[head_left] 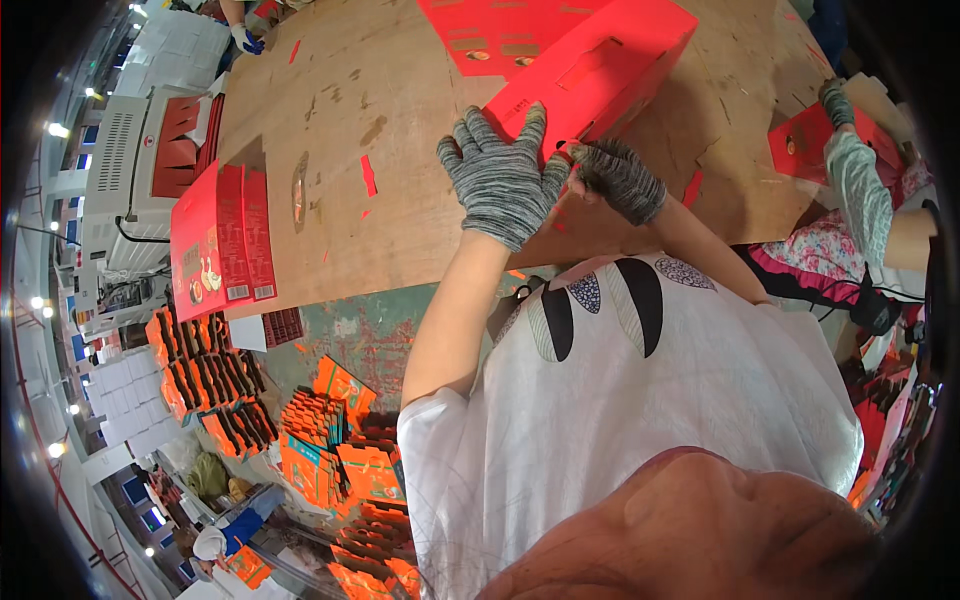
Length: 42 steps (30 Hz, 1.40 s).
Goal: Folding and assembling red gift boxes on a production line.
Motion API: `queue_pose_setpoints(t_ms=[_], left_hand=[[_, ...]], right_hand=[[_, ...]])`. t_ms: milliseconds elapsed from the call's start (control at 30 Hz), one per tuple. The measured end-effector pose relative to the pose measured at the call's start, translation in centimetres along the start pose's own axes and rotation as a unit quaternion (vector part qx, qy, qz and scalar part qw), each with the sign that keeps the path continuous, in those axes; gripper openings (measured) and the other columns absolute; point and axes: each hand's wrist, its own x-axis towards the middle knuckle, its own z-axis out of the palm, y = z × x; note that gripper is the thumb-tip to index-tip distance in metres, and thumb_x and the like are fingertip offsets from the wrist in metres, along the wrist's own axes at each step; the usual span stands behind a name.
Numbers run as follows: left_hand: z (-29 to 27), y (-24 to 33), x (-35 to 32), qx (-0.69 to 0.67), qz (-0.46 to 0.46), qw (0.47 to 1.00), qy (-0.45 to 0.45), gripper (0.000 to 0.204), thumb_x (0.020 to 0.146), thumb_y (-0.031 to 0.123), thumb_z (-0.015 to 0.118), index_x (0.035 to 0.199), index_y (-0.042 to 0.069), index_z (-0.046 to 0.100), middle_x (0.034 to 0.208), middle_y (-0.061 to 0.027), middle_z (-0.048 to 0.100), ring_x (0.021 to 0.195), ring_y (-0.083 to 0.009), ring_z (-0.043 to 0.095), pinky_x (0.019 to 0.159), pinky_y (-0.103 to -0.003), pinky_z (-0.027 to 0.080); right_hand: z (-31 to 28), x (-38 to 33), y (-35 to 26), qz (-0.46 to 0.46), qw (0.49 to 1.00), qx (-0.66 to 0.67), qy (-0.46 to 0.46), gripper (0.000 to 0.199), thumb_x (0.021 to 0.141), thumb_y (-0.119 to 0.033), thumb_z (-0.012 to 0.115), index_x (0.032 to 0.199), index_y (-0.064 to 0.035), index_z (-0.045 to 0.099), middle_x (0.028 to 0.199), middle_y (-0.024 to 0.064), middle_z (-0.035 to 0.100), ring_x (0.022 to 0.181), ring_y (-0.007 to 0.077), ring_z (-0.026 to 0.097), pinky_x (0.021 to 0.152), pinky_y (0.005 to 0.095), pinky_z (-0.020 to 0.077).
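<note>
Where the 1 o'clock part of the view (clock read from its centre) meets the wooden table (330, 220), a long red carton (610, 75) lies aslant, near end twd the person, far end pointing up & rt. L hand (505, 175), in grey striped glove, is at 12, palm down, fingers spread apart over the carton's near L edge. R hand (622, 180), same glove type, btwn 1 & 2, has fingers bent in at the near end; can't tell if they're clamped on the card. Just beyond the carton, at 12, a flat red sheet (465, 35) w/ printing. Red scrap (369, 175) on table btwn 10 & 11; two red cartons (205, 240) upright side by side btwn 9 & 10, at table edge. At 2, another red carton (795, 150) nr a co-worker's gloved hand (838, 100); a 2nd co-worker's hand (246, 40), white/blue glove, btwn 10 & 11, at far edge. Grey-white machine (125, 165) approx 10. Orange flat packs (370, 470) stacked on floor btwn 7 & 8.
</note>
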Motion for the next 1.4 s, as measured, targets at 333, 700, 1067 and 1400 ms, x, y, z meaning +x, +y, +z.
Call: queue_pose_setpoints(t_ms=[333,700,1067,1400], left_hand=[[-0.2,-0.4,0.0,0.001,0.035,0.999,0.001,0.063,0.075,0.047,0.058,0.134,0.031,0.043,0.13,-0.0323,0.035,0.121,-0.0426,0.033,0.097,-0.056,0.023],[0.0,0.1,0.1,0.019,0.008,1.0,0.004,0.065,0.076,0.063,0.052,0.133,0.034,0.043,0.131,-0.0278,0.037,0.118,-0.04,0.036,0.096,-0.054,0.025],[-0.1,-0.1,0.8,0.043,0.001,0.998,-0.043,0.063,0.079,0.06,0.05,0.135,0.034,0.041,0.134,-0.0275,0.035,0.119,-0.0409,0.036,0.096,-0.055,0.026],[0.5,-2.6,-1.0,-0.003,0.005,1.0,-0.029,0.08,0.068,0.053,0.067,0.138,0.032,0.036,0.129,-0.0314,0.034,0.116,-0.0435,0.037,0.094,-0.054,0.03]], right_hand=[[1.3,-0.5,-1.2,0.042,0.999,-0.027,0.007,0.03,0.09,-0.027,0.053,0.076,-0.002,0.059,0.055,0.0051,0.053,0.041,0.0109,0.045,0.04,0.024,0.0364],[-4.5,0.2,-2.8,-0.145,0.978,-0.148,-0.032,0.021,0.092,-0.022,0.051,0.094,-0.0025,0.061,0.074,0.0053,0.062,0.06,0.0099,0.056,0.055,0.023,0.0456],[-2.0,-0.3,-6.9,-0.438,0.529,-0.726,-0.027,0.058,0.079,-0.022,0.066,0.13,-0.0077,0.043,0.13,0.012,0.047,0.121,0.0242,0.045,0.102,0.0408,0.0341],[3.0,7.4,-11.4,-0.162,0.328,-0.895,-0.255,0.115,0.057,-0.051,0.077,0.145,-0.0084,0.015,0.145,0.0181,0.026,0.135,0.0332,0.024,0.108,0.0489,0.0187]])
